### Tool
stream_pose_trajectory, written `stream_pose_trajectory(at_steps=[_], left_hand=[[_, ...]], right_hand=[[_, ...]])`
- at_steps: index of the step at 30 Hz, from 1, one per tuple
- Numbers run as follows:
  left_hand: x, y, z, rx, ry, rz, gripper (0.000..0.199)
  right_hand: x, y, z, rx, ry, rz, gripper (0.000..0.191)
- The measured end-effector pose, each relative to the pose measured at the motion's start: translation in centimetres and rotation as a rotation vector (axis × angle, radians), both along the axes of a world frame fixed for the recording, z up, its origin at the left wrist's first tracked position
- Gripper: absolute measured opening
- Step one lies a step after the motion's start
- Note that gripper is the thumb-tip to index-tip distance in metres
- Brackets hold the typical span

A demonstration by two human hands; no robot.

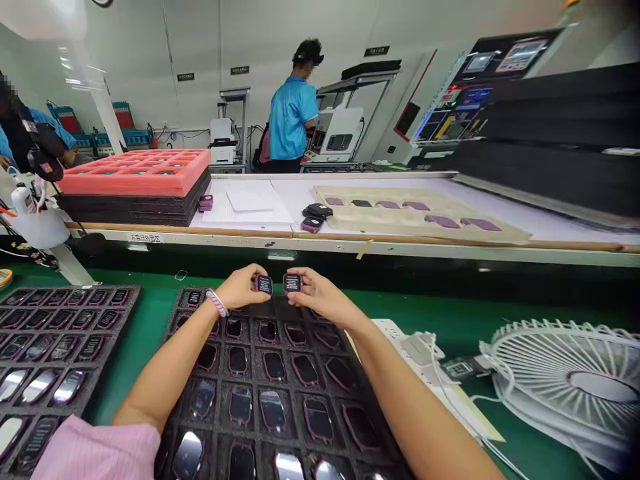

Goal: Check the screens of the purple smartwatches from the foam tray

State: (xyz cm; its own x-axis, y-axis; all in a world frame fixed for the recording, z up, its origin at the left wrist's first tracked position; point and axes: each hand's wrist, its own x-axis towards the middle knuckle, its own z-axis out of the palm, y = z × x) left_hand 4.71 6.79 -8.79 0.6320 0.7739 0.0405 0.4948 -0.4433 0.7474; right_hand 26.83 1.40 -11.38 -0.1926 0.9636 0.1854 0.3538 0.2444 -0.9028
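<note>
My left hand [245, 287] pinches a smartwatch body [263, 285] with a dark face and purple case. Small light text shows on its screen. A second smartwatch body [293, 283], also with text on its face, is gripped between the thumb and fingers of my right hand [316, 291]. The two watches are held side by side with a small gap, above the far edge of a black foam tray [227, 408]. Rows of similar watch bodies lie in that tray's compartments, several with dark, blank screens.
Another black foam tray [107, 347] of watches lies at left. A white fan [575, 387] and a power strip [395, 333] with cables stand right. On the shelf are a red foam tray [135, 183], papers [250, 203] and a beige tray [345, 217]. A person in blue [293, 117] stands beyond.
</note>
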Motion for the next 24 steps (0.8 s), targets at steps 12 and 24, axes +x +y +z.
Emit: stream_pose_trajectory(at_steps=[12, 24], left_hand=[[1.8, 1.0, -5.4, 0.162, 0.455, 0.044, 0.056], [-8.7, -0.2, 2.6, 0.266, 0.841, 0.255, 0.039]], right_hand=[[1.8, 1.4, -3.9, -0.042, -0.739, -0.077, 0.055], [5.2, 0.8, -3.3, -0.313, -1.04, -0.312, 0.023]])
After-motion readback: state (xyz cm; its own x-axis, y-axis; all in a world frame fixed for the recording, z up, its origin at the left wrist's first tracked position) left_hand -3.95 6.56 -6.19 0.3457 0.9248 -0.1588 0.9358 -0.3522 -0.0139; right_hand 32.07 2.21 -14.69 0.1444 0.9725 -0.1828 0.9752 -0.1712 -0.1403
